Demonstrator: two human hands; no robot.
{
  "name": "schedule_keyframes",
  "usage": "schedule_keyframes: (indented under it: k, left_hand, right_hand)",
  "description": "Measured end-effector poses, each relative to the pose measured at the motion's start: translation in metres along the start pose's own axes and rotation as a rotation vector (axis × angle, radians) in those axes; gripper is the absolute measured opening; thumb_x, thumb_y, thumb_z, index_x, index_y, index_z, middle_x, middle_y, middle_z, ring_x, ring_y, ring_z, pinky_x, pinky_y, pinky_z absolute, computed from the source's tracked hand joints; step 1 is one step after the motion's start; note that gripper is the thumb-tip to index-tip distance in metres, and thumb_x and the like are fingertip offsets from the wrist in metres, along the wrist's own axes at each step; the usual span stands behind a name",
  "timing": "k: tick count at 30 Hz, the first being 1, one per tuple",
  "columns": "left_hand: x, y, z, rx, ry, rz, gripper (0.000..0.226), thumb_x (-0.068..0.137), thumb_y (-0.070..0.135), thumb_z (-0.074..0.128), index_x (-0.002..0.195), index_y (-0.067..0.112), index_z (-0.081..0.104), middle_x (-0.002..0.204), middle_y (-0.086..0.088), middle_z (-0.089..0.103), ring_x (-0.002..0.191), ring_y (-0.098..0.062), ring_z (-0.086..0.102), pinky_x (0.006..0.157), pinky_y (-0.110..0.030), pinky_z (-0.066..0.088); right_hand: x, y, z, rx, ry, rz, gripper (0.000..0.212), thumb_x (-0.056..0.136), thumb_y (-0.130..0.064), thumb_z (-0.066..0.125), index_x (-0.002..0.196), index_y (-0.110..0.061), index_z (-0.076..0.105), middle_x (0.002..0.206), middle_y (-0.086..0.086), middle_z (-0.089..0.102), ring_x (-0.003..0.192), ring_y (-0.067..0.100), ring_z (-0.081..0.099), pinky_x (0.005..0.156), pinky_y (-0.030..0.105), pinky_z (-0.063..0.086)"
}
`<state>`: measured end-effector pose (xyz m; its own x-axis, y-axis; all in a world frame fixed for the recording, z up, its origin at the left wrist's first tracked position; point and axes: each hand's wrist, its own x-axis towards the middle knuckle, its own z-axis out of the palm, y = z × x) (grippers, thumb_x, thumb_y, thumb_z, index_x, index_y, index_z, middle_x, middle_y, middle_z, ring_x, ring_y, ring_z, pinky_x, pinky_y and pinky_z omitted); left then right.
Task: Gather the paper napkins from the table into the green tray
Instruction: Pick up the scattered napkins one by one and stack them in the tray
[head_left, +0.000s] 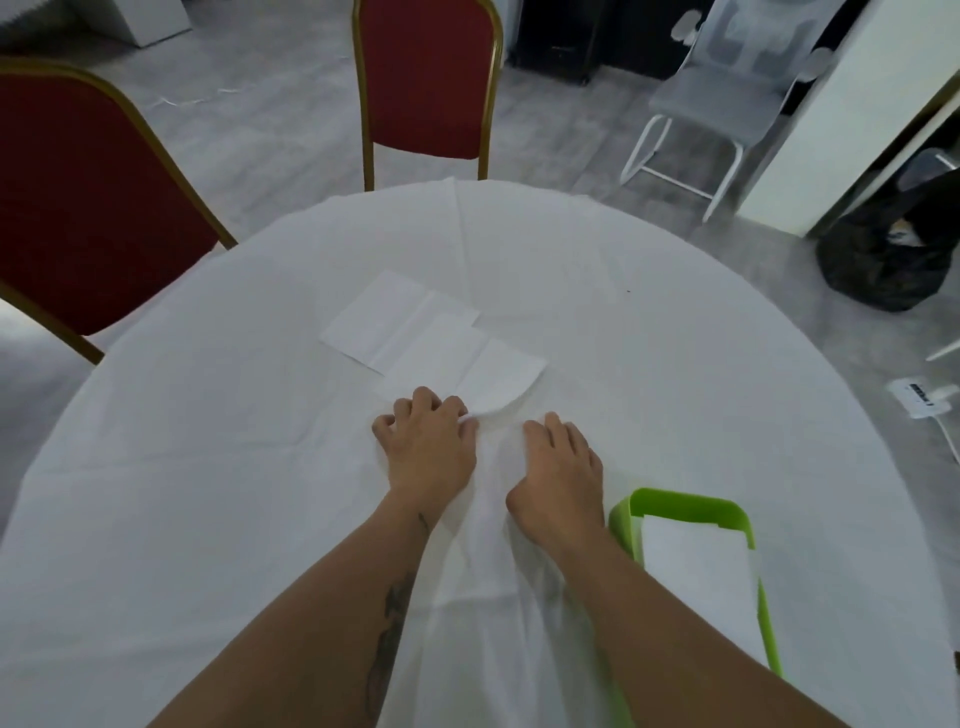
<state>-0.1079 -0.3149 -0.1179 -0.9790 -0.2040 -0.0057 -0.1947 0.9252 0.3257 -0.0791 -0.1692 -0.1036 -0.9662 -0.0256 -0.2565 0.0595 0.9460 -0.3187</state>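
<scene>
Several white paper napkins lie overlapping in the middle of the table: one flat at the far left (384, 319), one in the middle (431, 358), and the nearest one (501, 376) with its near edge curled up. My left hand (428, 444) has its fingers curled on that lifted near edge. Just to the right, my right hand (563, 470) lies palm down and flat on the white surface, its fingertips by the same edge. The green tray (623, 514) stands at the near right and holds one white napkin (696, 571).
A white cloth covers the round table (208, 467) and is wrinkled between my arms. Two red chairs with gold frames stand behind it, one at the far left (88, 208) and one at the far middle (428, 78). A black bag (888, 260) sits on the floor to the right.
</scene>
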Motion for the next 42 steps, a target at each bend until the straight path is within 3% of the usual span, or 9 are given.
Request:
schedule_keyframes:
  k: [6, 10, 15, 19, 21, 24, 27, 36, 42]
  left_hand:
    - [-0.018, 0.012, -0.025, -0.51, -0.021, -0.236, 0.029, 0.094, 0.036, 0.041, 0.07, 0.021, 0.049, 0.068, 0.006, 0.055, 0.066, -0.016, 0.052, 0.075, -0.039, 0.042]
    - [-0.061, 0.002, -0.032, -0.751, -0.021, -0.469, 0.034, 0.092, 0.036, 0.041, 0.065, 0.016, 0.048, 0.064, 0.002, 0.055, 0.065, -0.022, 0.054, 0.072, -0.044, 0.049]
    - [-0.081, -0.015, -0.034, -0.729, 0.038, -0.541, 0.017, 0.091, 0.031, 0.046, 0.096, 0.022, 0.06, 0.093, 0.003, 0.064, 0.09, -0.022, 0.059, 0.087, -0.047, 0.05]
    - [-0.088, -0.027, -0.033, -0.611, 0.12, -0.455, 0.03, 0.087, 0.027, 0.055, 0.117, 0.022, 0.054, 0.118, -0.002, 0.052, 0.107, -0.024, 0.052, 0.095, -0.043, 0.044]
    - [-0.091, -0.029, -0.031, -0.447, 0.137, -0.299, 0.031, 0.084, 0.026, 0.058, 0.116, 0.024, 0.055, 0.119, 0.0, 0.049, 0.11, -0.023, 0.047, 0.092, -0.036, 0.037]
    - [-0.094, -0.033, -0.025, -0.284, 0.016, -0.086, 0.034, 0.082, 0.035, 0.06, 0.115, 0.028, 0.056, 0.118, 0.005, 0.047, 0.111, -0.02, 0.045, 0.09, -0.034, 0.031]
    - [-0.093, -0.039, -0.016, -0.123, -0.095, -0.016, 0.039, 0.08, 0.044, 0.059, 0.116, 0.031, 0.054, 0.115, 0.007, 0.042, 0.11, -0.018, 0.04, 0.091, -0.034, 0.028]
    - [-0.085, -0.035, -0.012, -0.11, -0.056, -0.089, 0.005, 0.086, 0.037, 0.057, 0.089, 0.035, 0.06, 0.099, 0.01, 0.038, 0.098, -0.016, 0.039, 0.083, -0.031, 0.024]
    - [-0.084, -0.026, -0.019, -0.347, -0.054, -0.199, 0.008, 0.085, 0.033, 0.059, 0.077, 0.036, 0.058, 0.097, 0.013, 0.044, 0.094, -0.011, 0.038, 0.083, -0.033, 0.026]
  right_hand:
    - [0.004, -0.004, -0.019, 0.211, -0.038, 0.068, 0.068, 0.075, -0.015, 0.054, 0.142, -0.018, 0.043, 0.151, -0.001, 0.041, 0.14, 0.023, 0.033, 0.113, 0.04, 0.031]
    - [0.001, -0.013, -0.025, 0.408, -0.056, 0.182, 0.061, 0.075, -0.015, 0.052, 0.136, -0.022, 0.049, 0.141, -0.002, 0.051, 0.129, 0.022, 0.046, 0.104, 0.042, 0.042]
    - [-0.013, -0.027, -0.014, 0.391, -0.032, 0.175, 0.054, 0.076, -0.017, 0.054, 0.13, -0.021, 0.054, 0.136, -0.004, 0.051, 0.13, 0.022, 0.044, 0.105, 0.04, 0.04]
    - [-0.027, -0.038, -0.003, 0.361, -0.023, 0.121, 0.056, 0.074, -0.017, 0.055, 0.129, -0.019, 0.053, 0.136, -0.003, 0.05, 0.131, 0.021, 0.043, 0.107, 0.039, 0.038]
    - [-0.033, -0.04, 0.001, 0.335, -0.021, 0.087, 0.057, 0.073, -0.018, 0.056, 0.13, -0.019, 0.052, 0.137, -0.003, 0.049, 0.132, 0.02, 0.041, 0.109, 0.039, 0.036]
    - [-0.041, -0.036, 0.004, 0.305, -0.051, 0.037, 0.063, 0.071, -0.018, 0.057, 0.133, -0.017, 0.048, 0.142, -0.003, 0.044, 0.136, 0.018, 0.034, 0.111, 0.036, 0.031]
    - [-0.048, -0.029, 0.005, 0.278, -0.071, 0.0, 0.071, 0.071, -0.013, 0.058, 0.14, -0.015, 0.041, 0.15, -0.002, 0.038, 0.141, 0.018, 0.029, 0.115, 0.037, 0.028]
    - [-0.054, -0.02, 0.011, 0.334, -0.028, 0.007, 0.077, 0.071, -0.007, 0.055, 0.145, -0.014, 0.036, 0.149, 0.0, 0.041, 0.138, 0.021, 0.033, 0.112, 0.034, 0.03]
    - [-0.053, -0.022, 0.013, 0.614, 0.153, 0.199, 0.045, 0.086, -0.012, 0.05, 0.13, -0.018, 0.051, 0.11, -0.004, 0.062, 0.106, 0.017, 0.056, 0.088, 0.035, 0.049]
